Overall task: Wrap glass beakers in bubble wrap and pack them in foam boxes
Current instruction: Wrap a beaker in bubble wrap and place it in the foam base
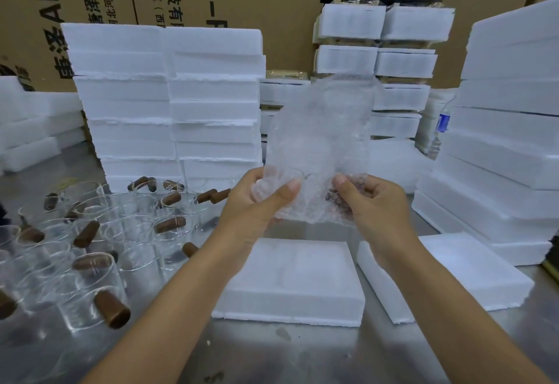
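Wrap (317,141) is held upright over the desk (302,353), above a foam box (293,277). Its lower edge is pinched by the left hand (257,202) & the right hand (372,205), thumbs in front, fingers behind. No beaker can be made out inside it. Beakers (90,250) w/ brown stubs (112,308) are crowded on the desk at left, none held.

Handling, as judged: the wrap is v. light, limp & a bit slick, so it is best taken at edges/corners w/ both hands. Beakers are likely light but fragile & smooth. Each should be gripped round the body, not the rim, and lifted straight up so neighbours aren't knocked.
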`<action>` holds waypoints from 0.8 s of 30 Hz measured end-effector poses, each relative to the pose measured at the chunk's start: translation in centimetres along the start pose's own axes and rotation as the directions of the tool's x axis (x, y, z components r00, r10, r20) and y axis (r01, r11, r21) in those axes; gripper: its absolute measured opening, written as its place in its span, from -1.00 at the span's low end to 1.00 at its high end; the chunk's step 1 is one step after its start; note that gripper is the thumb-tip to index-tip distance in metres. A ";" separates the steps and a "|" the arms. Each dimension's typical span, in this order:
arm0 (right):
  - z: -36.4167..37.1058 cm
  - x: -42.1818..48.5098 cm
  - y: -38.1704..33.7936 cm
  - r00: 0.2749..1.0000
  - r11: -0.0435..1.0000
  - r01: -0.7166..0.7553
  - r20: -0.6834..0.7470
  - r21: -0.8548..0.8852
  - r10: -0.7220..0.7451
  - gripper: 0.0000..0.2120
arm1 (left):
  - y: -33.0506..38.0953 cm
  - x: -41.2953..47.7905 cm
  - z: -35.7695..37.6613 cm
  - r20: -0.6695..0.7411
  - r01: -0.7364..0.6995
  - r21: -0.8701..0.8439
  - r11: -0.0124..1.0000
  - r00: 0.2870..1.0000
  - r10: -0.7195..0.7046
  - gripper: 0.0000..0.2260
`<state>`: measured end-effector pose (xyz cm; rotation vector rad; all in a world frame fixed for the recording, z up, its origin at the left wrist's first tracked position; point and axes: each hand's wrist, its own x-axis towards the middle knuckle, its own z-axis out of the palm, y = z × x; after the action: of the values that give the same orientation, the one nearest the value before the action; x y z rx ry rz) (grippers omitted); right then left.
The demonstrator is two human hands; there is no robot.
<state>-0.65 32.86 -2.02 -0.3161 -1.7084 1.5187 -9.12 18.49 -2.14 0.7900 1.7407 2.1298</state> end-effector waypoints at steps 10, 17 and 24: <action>-0.3 0.1 1.5 0.999 0.997 0.046 -0.010 0.067 -0.045 -0.94 | -0.7 0.2 -0.2 0.246 -0.226 0.333 0.915 0.958 0.148 -0.40; -1.2 0.4 0.6 0.984 0.989 0.148 -0.105 0.002 -0.147 -0.79 | -0.8 0.2 -0.8 0.276 -0.243 0.323 0.915 0.949 0.154 -0.53; -1.1 -0.2 0.3 0.979 0.981 0.195 -0.054 -0.003 -0.195 -0.87 | -0.7 -0.3 -0.9 0.363 -0.261 0.411 0.874 0.926 0.105 -0.54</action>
<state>0.11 33.57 -2.45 -0.1813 -1.6445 1.3569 -9.52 17.77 -2.97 1.4017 2.0576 1.5682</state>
